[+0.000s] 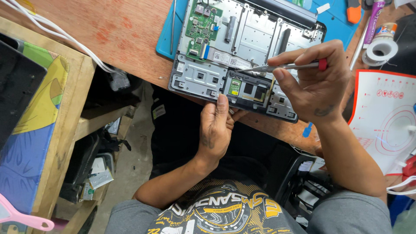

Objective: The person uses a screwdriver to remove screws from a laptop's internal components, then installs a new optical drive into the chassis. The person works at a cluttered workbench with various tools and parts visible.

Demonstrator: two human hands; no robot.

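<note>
The laptop chassis (242,47) in front of me is silver-grey inside, with a green circuit board (202,24) at its far corner and a smaller green board (234,86) on the black touchpad panel (250,92). My screwdriver (284,66) is bright steel with a red cap. Under the chassis lies a blue mat (167,37) on the reddish-brown wooden bench (121,39). Off to my right, a white mat (385,117) carries red edging and red circles.

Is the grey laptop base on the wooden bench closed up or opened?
Opened: the grey laptop base has no cover, baring a green circuit board and metal plates.
</note>
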